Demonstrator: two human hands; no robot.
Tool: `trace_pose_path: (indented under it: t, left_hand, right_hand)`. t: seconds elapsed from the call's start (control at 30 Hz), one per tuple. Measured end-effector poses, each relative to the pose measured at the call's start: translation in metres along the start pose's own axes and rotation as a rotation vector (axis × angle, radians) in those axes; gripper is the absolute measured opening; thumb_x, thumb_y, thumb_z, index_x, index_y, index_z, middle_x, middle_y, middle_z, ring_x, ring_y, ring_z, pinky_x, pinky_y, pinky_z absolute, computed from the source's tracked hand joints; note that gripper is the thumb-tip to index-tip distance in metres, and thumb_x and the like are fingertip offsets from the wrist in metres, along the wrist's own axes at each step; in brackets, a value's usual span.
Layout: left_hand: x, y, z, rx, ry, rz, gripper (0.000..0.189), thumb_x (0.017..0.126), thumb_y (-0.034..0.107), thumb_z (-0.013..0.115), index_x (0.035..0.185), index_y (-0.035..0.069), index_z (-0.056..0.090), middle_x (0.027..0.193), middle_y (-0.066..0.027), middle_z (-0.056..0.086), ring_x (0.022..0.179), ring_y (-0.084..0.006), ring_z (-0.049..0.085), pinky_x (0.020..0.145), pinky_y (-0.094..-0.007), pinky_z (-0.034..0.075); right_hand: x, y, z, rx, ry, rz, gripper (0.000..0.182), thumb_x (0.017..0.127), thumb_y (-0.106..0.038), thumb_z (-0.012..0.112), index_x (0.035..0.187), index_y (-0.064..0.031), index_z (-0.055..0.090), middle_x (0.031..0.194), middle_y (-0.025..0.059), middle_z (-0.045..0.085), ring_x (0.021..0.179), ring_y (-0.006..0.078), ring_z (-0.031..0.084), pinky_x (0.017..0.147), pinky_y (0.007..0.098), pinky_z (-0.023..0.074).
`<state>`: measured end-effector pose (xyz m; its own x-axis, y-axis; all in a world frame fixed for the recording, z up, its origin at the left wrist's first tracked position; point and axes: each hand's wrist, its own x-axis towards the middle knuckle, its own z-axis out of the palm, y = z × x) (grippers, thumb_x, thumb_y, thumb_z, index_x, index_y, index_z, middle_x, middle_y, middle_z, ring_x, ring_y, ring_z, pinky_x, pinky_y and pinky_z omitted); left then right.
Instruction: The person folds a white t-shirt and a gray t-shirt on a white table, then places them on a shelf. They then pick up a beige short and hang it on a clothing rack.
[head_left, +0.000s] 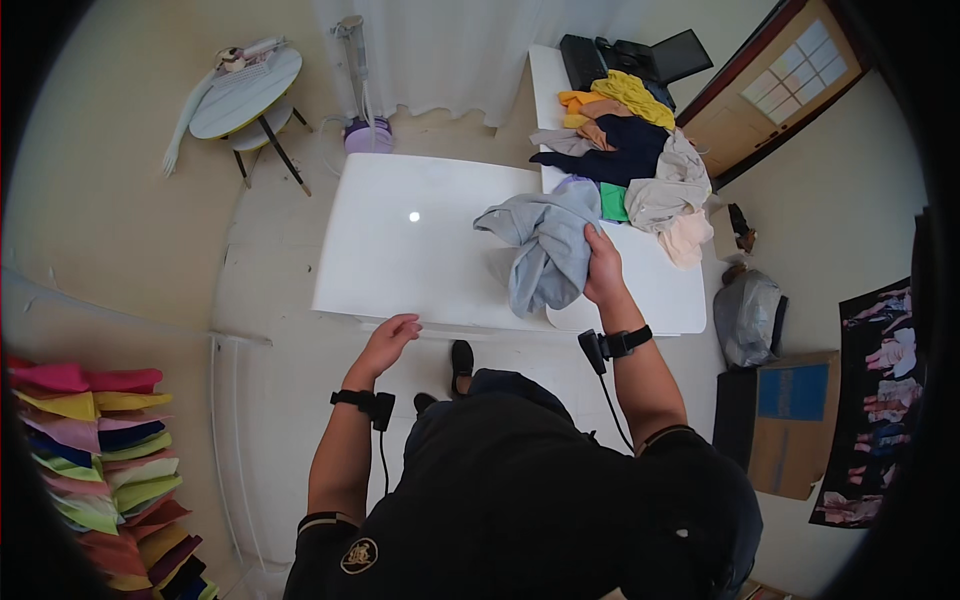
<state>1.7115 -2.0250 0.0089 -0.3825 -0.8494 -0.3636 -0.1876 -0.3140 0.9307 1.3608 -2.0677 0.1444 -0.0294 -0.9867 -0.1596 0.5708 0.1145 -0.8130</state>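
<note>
A crumpled grey-blue garment (551, 244) is bunched up over the right part of the white table (405, 247). My right hand (604, 262) grips its right edge, thumb on top. Some of the cloth's underside is hidden, so I cannot tell how much of it rests on the tabletop. Just off the table's front edge, my left hand (391, 343) holds nothing, its fingers loosely curled and slightly apart. Both wrists wear a black strap with a small device and cable.
Beyond the garment lies a heap of clothes (630, 150) on an adjoining white table. Behind stands a garment steamer (367, 135); a round side table (247, 94) is back left. Right are a grey plastic bag (750, 315) and a cardboard box (795, 427). Colourful fabrics (112, 450) hang at left.
</note>
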Motion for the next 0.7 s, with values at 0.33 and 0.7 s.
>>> trace_pose_path:
  t: [0.33,0.7]
  left_hand:
    - [0.094,0.083,0.001,-0.120,0.111,0.026,0.028,0.089,0.021,0.047,0.108,0.001,0.053,0.098,-0.0050,0.059,0.092,-0.0138,0.054,0.085,-0.0289,0.042]
    - [0.130,0.120,-0.063,-1.040,0.195,0.101,0.021,0.092,0.021,0.038,0.103,0.006,0.049,0.101,-0.0071,0.057,0.092,-0.0211,0.056,0.082,-0.0379,0.045]
  right_hand:
    - [0.057,0.098,0.020,-0.239,-0.322,0.442,0.035,0.088,-0.017,0.049,0.118,0.0005,0.047,0.107,0.0080,0.056,0.095,0.0157,0.053,0.085,0.0280,0.0414]
    - [0.091,0.142,-0.034,-0.342,-0.020,0.548,0.010,0.080,-0.011,0.057,0.081,-0.0047,0.049,0.077,0.0057,0.057,0.065,0.0139,0.058,0.057,0.0232,0.0465]
